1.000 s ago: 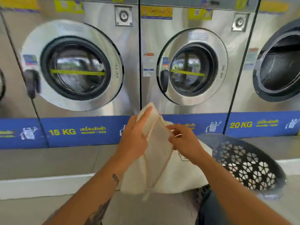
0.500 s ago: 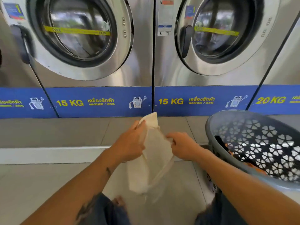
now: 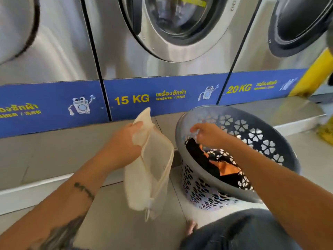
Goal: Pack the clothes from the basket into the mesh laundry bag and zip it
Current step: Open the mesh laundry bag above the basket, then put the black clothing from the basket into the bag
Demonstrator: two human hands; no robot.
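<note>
Left hand grips the cream mesh laundry bag near its top edge; bag hangs in the air just left of the basket, mouth slack, zip not closed. Right hand is inside the basket, fingers curled above the black and orange clothes; can't tell if it's gripping any. Basket is tilted, on the floor in front of the 15 KG washer.

Gripping cream mesh laundry bag near its top with left hand, bag hanging limp above tiled floor. Reaching right hand into grey basket, fingers curled just over black and orange clothes.
</note>
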